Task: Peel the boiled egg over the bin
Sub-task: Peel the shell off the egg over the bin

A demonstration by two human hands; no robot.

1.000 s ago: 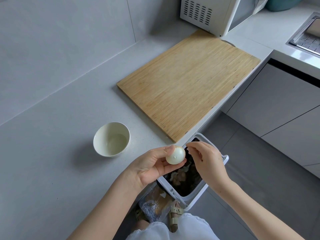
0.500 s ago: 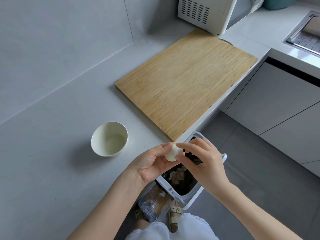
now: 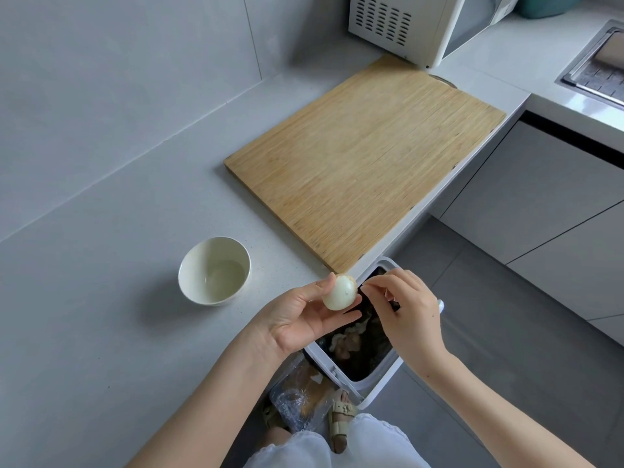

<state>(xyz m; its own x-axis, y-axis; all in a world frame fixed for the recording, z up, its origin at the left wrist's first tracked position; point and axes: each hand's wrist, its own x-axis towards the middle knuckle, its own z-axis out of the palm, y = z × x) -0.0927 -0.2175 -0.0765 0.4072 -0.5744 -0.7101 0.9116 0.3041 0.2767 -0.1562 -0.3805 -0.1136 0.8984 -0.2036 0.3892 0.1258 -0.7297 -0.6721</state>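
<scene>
Grey counter (image 3: 101, 315) runs along a grey tiled wall, and at its front edge we hold the egg (image 3: 340, 292) above the open bin (image 3: 381, 383). Our left hand (image 3: 300, 319) grips the egg between thumb and fingertips, palm turned up; most of the egg shows smooth and white, with a rim of brownish shell left at its far end. Our right hand (image 3: 405, 309) sits just beside the egg without touching it, thumb and forefinger pinched together over the bin's mouth; whether a bit of shell is caught between them is too small for us to tell. Inside the white bin a dark liner holds pale scraps. A crumpled plastic bag (image 3: 297, 396) lies on the floor next to the bin, by our sandalled foot (image 3: 339, 420). On the counter to the left of our hands stands a cream bowl (image 3: 189, 275) with a little clear liquid in the bottom. Beyond the egg lies a wooden cutting board (image 3: 364, 163), its near corner close to the counter edge above the bin. A white microwave (image 3: 405, 25) stands behind the board, and a steel sink (image 3: 594, 69) shows at the far right.
</scene>
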